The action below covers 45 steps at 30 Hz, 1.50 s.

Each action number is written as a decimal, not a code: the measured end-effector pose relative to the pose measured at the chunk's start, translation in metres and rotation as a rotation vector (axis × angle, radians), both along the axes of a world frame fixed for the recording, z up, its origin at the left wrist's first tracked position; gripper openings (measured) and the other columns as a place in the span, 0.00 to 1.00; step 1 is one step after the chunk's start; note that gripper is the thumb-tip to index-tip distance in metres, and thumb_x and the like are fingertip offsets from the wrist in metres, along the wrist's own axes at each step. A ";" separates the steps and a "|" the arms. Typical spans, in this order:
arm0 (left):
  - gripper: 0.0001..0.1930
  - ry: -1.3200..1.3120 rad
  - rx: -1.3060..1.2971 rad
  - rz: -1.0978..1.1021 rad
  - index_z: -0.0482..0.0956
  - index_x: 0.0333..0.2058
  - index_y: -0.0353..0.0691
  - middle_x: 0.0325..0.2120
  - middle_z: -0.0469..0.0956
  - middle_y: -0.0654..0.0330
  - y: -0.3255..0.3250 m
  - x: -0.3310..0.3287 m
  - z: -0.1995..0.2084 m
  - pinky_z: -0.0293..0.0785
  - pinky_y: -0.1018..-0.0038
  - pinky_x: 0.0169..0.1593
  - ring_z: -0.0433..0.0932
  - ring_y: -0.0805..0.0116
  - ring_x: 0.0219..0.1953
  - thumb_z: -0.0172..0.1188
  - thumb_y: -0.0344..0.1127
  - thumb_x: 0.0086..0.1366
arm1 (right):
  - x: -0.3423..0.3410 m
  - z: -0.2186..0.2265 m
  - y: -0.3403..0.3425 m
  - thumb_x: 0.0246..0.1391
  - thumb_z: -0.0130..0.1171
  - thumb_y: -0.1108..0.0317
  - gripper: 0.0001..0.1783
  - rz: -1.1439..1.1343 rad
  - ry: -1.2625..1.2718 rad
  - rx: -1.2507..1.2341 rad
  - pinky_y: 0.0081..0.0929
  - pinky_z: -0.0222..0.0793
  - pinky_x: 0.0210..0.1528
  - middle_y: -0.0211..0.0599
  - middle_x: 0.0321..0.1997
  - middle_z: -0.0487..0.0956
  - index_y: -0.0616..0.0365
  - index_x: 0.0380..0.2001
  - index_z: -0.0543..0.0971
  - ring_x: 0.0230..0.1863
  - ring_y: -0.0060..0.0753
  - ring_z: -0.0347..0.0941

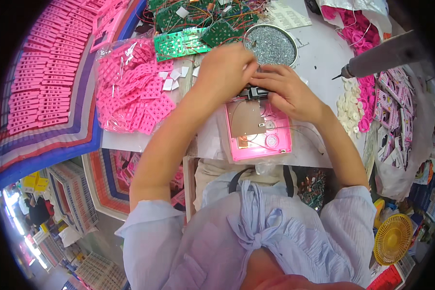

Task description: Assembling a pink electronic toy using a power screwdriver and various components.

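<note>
A pink plastic housing [237, 150] lies open in front of me, with a brownish flat board, thin wires and a round speaker-like grille inside. At its far edge is a black plastic part [256, 93]. My right hand [292, 92] curls over that part, thumb on the near side and fingers on the far side. My left hand [227, 67] is closed just beyond it, fingertips pinched by the right fingers; whatever they hold is hidden. Right behind both hands stands a round dish [275, 41] full of small silvery screws.
Green circuit boards [181, 44] with wires pile up at the back. Left are a bag of pink square pieces [135, 92] and a tray of pink parts [46, 77]. A power screwdriver [382, 55] hangs at right, above white round pieces [349, 107] and pink rings [367, 111].
</note>
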State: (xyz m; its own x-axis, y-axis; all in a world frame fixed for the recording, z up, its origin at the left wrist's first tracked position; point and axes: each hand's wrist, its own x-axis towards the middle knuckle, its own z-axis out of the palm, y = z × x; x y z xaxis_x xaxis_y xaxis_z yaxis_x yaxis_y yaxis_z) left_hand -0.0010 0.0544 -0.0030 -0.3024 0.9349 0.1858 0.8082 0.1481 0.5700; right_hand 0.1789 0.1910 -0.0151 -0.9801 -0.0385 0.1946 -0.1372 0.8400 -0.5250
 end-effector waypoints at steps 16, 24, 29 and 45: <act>0.08 0.244 -0.069 -0.093 0.84 0.31 0.46 0.32 0.84 0.58 0.093 -0.013 -0.025 0.64 0.58 0.49 0.80 0.60 0.39 0.57 0.39 0.60 | -0.038 0.110 0.009 0.58 0.58 0.59 0.36 0.207 0.465 -1.299 0.37 0.74 0.44 0.51 0.47 0.81 0.66 0.65 0.63 0.40 0.39 0.79; 0.07 -0.227 0.202 -0.192 0.82 0.30 0.42 0.26 0.80 0.60 -0.010 0.021 0.001 0.68 0.66 0.38 0.78 0.61 0.30 0.68 0.37 0.57 | -0.007 0.101 0.025 0.55 0.61 0.64 0.33 0.134 0.182 -1.195 0.28 0.77 0.41 0.50 0.44 0.82 0.67 0.62 0.67 0.38 0.37 0.82; 0.05 -0.023 0.311 -0.146 0.82 0.33 0.46 0.31 0.81 0.68 -0.046 0.061 -0.007 0.60 0.65 0.45 0.77 0.68 0.34 0.67 0.34 0.56 | -0.003 0.077 -0.025 0.53 0.65 0.72 0.24 0.005 0.498 -1.284 0.25 0.74 0.29 0.37 0.23 0.77 0.69 0.51 0.72 0.24 0.25 0.73; 0.07 0.035 0.446 -0.104 0.80 0.27 0.48 0.25 0.77 0.69 -0.038 0.062 -0.005 0.58 0.63 0.44 0.74 0.69 0.30 0.70 0.33 0.50 | 0.000 0.073 -0.038 0.54 0.68 0.68 0.22 0.145 0.704 -1.337 0.27 0.76 0.32 0.33 0.23 0.74 0.67 0.47 0.71 0.25 0.23 0.73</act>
